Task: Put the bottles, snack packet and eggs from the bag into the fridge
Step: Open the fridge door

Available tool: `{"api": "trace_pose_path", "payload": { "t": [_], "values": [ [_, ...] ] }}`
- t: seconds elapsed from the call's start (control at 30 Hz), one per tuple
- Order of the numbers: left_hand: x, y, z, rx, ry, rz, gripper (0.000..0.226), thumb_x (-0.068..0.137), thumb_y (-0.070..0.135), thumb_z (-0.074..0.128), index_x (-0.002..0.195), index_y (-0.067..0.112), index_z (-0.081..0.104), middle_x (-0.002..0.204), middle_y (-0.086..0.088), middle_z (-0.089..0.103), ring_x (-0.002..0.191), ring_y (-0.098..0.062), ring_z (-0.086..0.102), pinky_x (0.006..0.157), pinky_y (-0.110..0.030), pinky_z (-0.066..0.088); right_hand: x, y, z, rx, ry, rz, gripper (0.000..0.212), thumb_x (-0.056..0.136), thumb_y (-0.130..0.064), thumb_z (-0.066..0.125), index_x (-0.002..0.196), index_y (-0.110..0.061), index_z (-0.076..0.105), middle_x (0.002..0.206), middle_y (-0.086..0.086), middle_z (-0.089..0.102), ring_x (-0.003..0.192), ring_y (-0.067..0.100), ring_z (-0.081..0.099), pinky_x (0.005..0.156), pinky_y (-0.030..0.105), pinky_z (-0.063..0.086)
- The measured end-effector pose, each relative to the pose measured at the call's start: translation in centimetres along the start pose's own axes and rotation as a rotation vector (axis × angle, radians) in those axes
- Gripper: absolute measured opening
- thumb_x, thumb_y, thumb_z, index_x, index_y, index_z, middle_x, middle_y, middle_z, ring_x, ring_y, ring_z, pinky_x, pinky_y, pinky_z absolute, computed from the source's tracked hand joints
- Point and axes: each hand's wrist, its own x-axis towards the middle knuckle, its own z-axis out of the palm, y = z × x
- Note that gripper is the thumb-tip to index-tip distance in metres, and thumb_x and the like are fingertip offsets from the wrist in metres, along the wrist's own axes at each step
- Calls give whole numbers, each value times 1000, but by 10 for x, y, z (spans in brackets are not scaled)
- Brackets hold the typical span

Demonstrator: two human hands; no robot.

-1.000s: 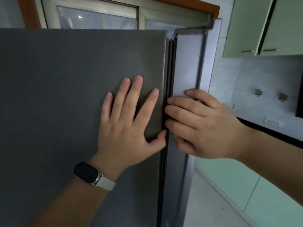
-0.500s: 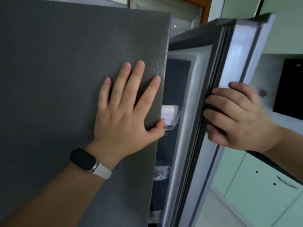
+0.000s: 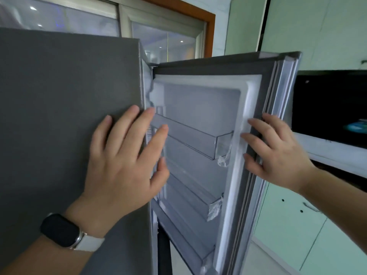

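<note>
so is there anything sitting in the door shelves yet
No, the door shelves hold no bottles, packet or eggs, only bits of clear wrap at their ends, while the right hand grips the door edge.

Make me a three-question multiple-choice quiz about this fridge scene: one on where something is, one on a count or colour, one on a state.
1. Where does the left hand lie?
A. flat on the dark grey fridge side panel
B. inside a shelf
C. on the floor

2. What colour is the wristwatch face?
A. red
B. black
C. yellow

3. The grey fridge door is:
A. shut
B. removed
C. swung open

Answers: 1 A, its palm lies against the panel. 2 B, the face is dark. 3 C, the door's inner shelves show, with the right hand on its edge.
</note>
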Motion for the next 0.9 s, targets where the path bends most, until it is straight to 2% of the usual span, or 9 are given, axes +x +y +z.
{"api": "trace_pose_path", "payload": {
  "t": [0.1, 0.2, 0.37, 0.5, 0.67, 0.77, 0.9],
  "values": [
    [19, 35, 13, -140, -33, 66, 40, 81, 22, 61, 117, 8, 70, 133, -19, 62, 126, -38, 56, 105, -55, 38, -12, 15, 10, 12, -58, 56, 43, 86, -30, 61, 117, -1, 66, 132, 27, 55, 125, 56, 43, 101, 65, 38],
    [38, 65, 40, -245, -116, 48, 43, 79, 22, 61, 119, 6, 68, 131, -19, 61, 124, -38, 56, 103, -52, 42, -23, 30, 22, 46, -97, 86, 45, 89, -32, 59, 122, -2, 64, 137, 27, 51, 131, 54, 39, 106, 64, 33],
    [56, 105, 101, -323, -309, -4, 58, 87, 36, 61, 138, 10, 56, 143, -17, 52, 132, -36, 49, 104, -51, 43, -39, 56, 41, 102, -104, 116, 50, 90, -33, 59, 131, -4, 59, 145, 23, 46, 138, 50, 34, 109, 61, 34],
    [55, 126, 139, -362, -388, 3, 61, 95, 48, 51, 146, 17, 46, 149, -15, 46, 136, -34, 45, 105, -50, 44, -49, 75, 55, 118, -95, 139, 53, 90, -35, 57, 136, -9, 55, 149, 20, 43, 141, 45, 31, 109, 59, 35],
    [53, 151, 175, -390, -332, -23, 61, 96, 49, 49, 149, 21, 37, 145, -12, 49, 133, -30, 46, 103, -42, 43, -62, 102, 81, 116, -47, 150, 52, 87, -30, 57, 137, -13, 55, 149, 18, 44, 140, 43, 35, 107, 58, 37],
    [58, 164, 198, -413, -245, -16, 61, 94, 45, 57, 146, 20, 40, 140, -16, 52, 128, -36, 51, 101, -48, 47, -71, 115, 98, 141, -22, 165, 54, 86, -29, 59, 137, -12, 55, 149, 17, 45, 140, 42, 36, 107, 57, 38],
    [67, 185, 225, -390, -223, -61, 58, 96, 50, 54, 145, 23, 42, 141, -18, 51, 130, -39, 48, 104, -51, 44, -77, 134, 119, 178, -33, 197, 56, 83, -29, 61, 136, -12, 55, 148, 18, 45, 139, 44, 36, 107, 57, 38]
  ]
}}
